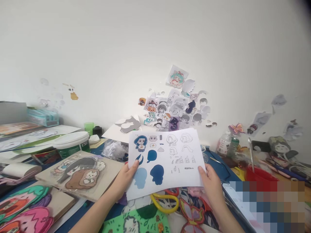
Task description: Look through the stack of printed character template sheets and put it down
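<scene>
A white printed sheet [167,161] is held up over the cluttered table by both hands. Blue cartoon figures and shapes fill its left half, line drawings its right half. My left hand [126,178] grips the sheet's left edge, thumb on the front. At the lower right edge my right hand [210,181] pinches the paper, its other fingers behind. Under the sheet lie yellow-handled scissors [167,207], a green sheet with drawings [119,223] and a butterfly-shaped piece [190,215]. The sheet covers part of the table behind it.
Left stand a white-lidded tub [70,139], a board with cartoon cutouts [102,191] and colourful layered cutouts [29,207]. Crumpled plastic [115,149] lies behind. To the right are bottles [224,144] and a red container [261,174]. Paper cutouts [175,108] hang on the wall.
</scene>
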A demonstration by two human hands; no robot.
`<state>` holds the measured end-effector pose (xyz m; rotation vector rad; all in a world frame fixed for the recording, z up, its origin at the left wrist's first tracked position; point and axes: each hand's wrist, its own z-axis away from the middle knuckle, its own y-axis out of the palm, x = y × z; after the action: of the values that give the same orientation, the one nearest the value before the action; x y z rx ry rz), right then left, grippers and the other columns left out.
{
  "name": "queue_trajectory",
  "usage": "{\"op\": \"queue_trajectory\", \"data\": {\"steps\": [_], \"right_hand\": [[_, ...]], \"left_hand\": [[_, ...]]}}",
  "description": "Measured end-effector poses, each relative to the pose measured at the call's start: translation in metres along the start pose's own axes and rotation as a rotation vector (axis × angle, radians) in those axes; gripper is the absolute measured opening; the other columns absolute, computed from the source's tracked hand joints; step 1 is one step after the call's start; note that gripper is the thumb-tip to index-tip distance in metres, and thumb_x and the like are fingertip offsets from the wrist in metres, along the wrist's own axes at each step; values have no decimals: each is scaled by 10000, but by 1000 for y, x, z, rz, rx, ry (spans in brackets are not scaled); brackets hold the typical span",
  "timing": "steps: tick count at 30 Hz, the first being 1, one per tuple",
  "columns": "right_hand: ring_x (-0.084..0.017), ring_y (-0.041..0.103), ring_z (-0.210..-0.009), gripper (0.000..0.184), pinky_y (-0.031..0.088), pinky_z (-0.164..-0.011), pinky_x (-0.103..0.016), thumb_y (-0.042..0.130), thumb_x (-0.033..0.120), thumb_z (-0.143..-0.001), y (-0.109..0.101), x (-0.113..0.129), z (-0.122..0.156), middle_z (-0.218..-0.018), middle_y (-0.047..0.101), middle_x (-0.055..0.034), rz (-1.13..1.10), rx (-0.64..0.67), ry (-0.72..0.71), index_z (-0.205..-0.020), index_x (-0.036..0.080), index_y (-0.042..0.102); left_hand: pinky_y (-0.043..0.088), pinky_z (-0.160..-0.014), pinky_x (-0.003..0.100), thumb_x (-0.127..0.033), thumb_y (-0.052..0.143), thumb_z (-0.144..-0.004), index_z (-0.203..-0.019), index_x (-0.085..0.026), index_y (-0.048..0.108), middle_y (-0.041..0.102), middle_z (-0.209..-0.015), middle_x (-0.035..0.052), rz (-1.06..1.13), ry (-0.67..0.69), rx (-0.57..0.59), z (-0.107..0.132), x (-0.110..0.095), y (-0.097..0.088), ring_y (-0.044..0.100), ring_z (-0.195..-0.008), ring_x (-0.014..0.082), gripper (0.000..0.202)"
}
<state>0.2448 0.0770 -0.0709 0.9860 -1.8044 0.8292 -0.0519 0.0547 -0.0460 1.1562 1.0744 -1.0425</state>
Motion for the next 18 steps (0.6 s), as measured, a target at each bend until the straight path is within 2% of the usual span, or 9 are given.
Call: {"op": "queue_trajectory", "data": {"steps": [3, 7, 9, 13, 18], "right_hand": [[-220, 582, -609, 471, 448, -513, -276, 538, 578, -697, -6, 4, -2, -633, 661, -44, 3, 42, 40, -813, 138, 659], [-225, 584, -613, 502, 441, -507, -277, 562, 590, -679, -11, 0, -7, -665, 685, -65, -31, -55, 98, -797, 115, 676], [-239, 608, -666, 494, 470, -540, -290, 600, 563, -670, -12, -5, -9, -749, 707, -79, -126, -151, 116, -854, 112, 677], [-233, 643, -757, 427, 529, -647, -321, 605, 482, -700, -18, -11, -16, -877, 710, -76, -353, -409, 121, -958, 143, 633], [-256, 644, -870, 368, 551, -711, -358, 517, 426, -746, -36, -3, -19, -1020, 676, -91, -343, -642, 66, -1008, 178, 589]], "left_hand": [[590, -563, 378, -454, 555, -815, -1045, -203, 564, 755, -830, 94, 18, -14, -11, 0, 0, -2, 714, -664, 288, 341], [588, -598, 378, -462, 548, -819, -977, -206, 576, 753, -867, 103, 58, -17, 28, 0, 1, -4, 712, -762, 306, 302], [584, -600, 374, -472, 546, -817, -975, -219, 572, 751, -893, 97, 92, -9, 50, 0, 2, -5, 709, -790, 306, 300], [568, -556, 388, -544, 563, -775, -1002, -245, 535, 752, -815, 78, 153, -12, 34, -1, 3, -8, 712, -713, 307, 376], [566, -592, 424, -563, 595, -741, -1073, -268, 485, 746, -874, 91, 221, -52, 18, 0, -3, -12, 709, -773, 328, 458]]}}
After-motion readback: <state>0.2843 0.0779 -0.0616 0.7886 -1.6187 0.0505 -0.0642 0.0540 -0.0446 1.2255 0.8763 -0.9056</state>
